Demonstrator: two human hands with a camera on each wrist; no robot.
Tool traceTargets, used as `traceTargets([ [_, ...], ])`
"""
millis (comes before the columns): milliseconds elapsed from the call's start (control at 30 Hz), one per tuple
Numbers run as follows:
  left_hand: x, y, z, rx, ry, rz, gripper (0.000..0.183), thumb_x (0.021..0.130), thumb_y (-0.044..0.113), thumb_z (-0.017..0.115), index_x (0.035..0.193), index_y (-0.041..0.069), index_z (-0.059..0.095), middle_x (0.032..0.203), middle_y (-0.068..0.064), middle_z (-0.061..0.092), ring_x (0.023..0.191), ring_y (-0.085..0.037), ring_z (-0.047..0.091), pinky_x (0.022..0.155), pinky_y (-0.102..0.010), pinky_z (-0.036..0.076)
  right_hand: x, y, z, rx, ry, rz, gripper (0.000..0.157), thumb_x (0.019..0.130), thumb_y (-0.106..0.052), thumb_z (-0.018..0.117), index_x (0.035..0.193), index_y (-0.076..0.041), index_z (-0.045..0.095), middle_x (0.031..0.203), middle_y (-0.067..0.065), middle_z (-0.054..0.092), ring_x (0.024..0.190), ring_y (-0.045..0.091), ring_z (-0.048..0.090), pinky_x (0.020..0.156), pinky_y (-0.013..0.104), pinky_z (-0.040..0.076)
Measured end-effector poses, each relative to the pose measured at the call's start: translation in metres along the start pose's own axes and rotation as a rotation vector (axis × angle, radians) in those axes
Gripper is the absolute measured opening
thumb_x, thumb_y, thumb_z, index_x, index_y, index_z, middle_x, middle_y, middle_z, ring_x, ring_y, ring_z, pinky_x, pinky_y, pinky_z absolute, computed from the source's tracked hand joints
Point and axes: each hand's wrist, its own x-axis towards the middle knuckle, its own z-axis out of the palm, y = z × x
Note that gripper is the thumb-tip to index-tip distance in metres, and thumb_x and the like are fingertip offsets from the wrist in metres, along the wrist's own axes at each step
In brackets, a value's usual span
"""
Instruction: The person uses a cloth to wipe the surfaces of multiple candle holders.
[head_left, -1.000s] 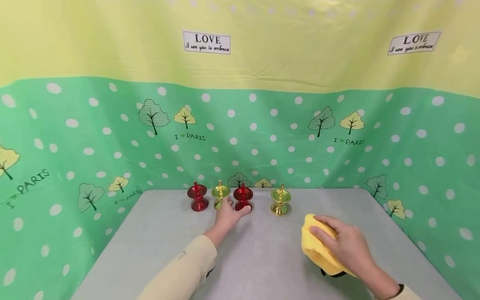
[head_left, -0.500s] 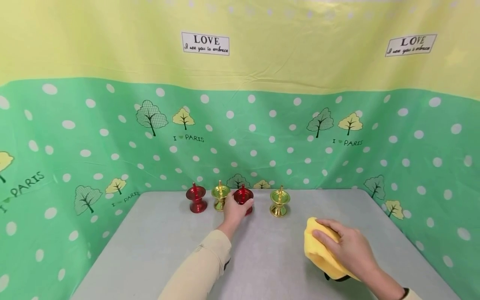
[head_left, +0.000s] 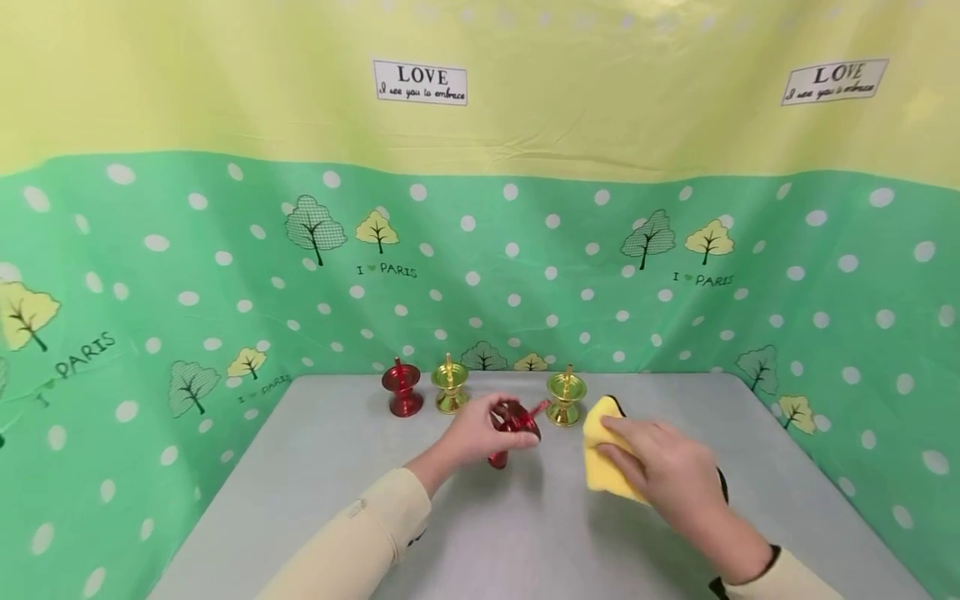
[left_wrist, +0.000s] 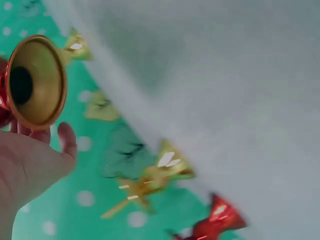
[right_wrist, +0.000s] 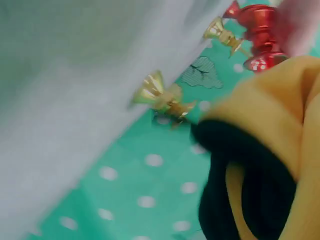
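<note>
My left hand point(head_left: 468, 429) grips a red metal candle holder point(head_left: 517, 418) with a spike, raised and tipped toward the right. Its hollow gold-coloured base point(left_wrist: 50, 82) faces the camera in the left wrist view, with fingertips behind the rim. Over the table's right side, my right hand point(head_left: 667, 467) pinches a folded yellow cloth point(head_left: 602, 477) with black edging, thumb against fingers. The cloth point(right_wrist: 280, 107) fills much of the right wrist view and hides that hand. The held red candle holder point(right_wrist: 262, 30) shows just beyond it.
Along the back of the grey table point(head_left: 315, 483) stand another red candle holder point(head_left: 403, 392), a gold candle holder point(head_left: 450, 387) beside it, and a second gold candle holder point(head_left: 564, 398) farther right. A green and yellow printed curtain point(head_left: 525, 275) rises behind and on both sides.
My left hand has closed around the middle red candle holder, lifted it from the row, tilted it and brought it nearer. My right hand has moved the yellow cloth leftward and up toward it.
</note>
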Motion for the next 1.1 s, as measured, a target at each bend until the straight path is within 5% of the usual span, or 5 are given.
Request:
traceTargets([
  [133, -0.018, 0.023, -0.001, 0.124, -0.11, 0.084, 0.078, 0.076, 0.055, 0.095, 0.139, 0.017, 0.068, 0.11, 0.003, 0.076, 0.093, -0.011, 0.068, 0.074, -0.03, 0.06, 0.017, -0.015, 0.014, -0.096, 0.079, -0.297, 0.036, 0.116, -0.031, 0.048, 0.116, -0.015, 0.08, 0.104, 0.003, 0.082, 0.077, 0.023, 0.07, 0.052, 0.035, 0.057],
  [300, -0.033, 0.038, 0.001, 0.174, -0.132, 0.145, 0.068, 0.074, 0.057, 0.095, 0.129, 0.023, 0.074, 0.103, 0.013, 0.076, 0.09, -0.006, 0.066, 0.071, -0.024, 0.058, 0.025, -0.031, 0.026, -0.164, -0.001, -0.436, 0.041, 0.116, -0.011, 0.035, 0.112, -0.013, 0.076, 0.101, 0.0, 0.077, 0.077, 0.022, 0.059, 0.056, 0.029, 0.053],
  [500, -0.04, 0.041, 0.002, 0.079, -0.168, 0.157, 0.042, 0.075, 0.047, 0.098, 0.108, 0.028, 0.079, 0.088, 0.015, 0.075, 0.079, -0.006, 0.068, 0.066, -0.024, 0.057, 0.029, -0.035, 0.034, -0.124, -0.123, -0.461, 0.04, 0.116, -0.02, 0.032, 0.105, -0.014, 0.069, 0.093, -0.004, 0.068, 0.08, 0.02, 0.054, 0.064, 0.028, 0.044],
  [633, -0.046, 0.041, -0.001, 0.076, -0.19, 0.132, 0.041, 0.075, 0.045, 0.097, 0.106, 0.024, 0.081, 0.083, 0.013, 0.075, 0.071, -0.007, 0.067, 0.059, -0.025, 0.055, 0.029, -0.034, 0.04, -0.097, -0.156, -0.506, 0.01, 0.1, -0.023, 0.062, 0.098, -0.014, 0.064, 0.084, -0.004, 0.062, 0.078, 0.019, 0.05, 0.07, 0.031, 0.037],
  [1100, -0.068, 0.035, -0.035, 0.2, -0.249, 0.086, 0.068, 0.078, 0.052, 0.093, 0.131, 0.014, 0.075, 0.096, 0.015, 0.075, 0.078, -0.006, 0.067, 0.064, -0.027, 0.056, 0.022, -0.024, 0.032, 0.013, -0.189, -0.423, 0.034, 0.076, -0.026, 0.092, 0.103, -0.019, 0.073, 0.088, -0.009, 0.071, 0.082, 0.015, 0.06, 0.07, 0.031, 0.048],
])
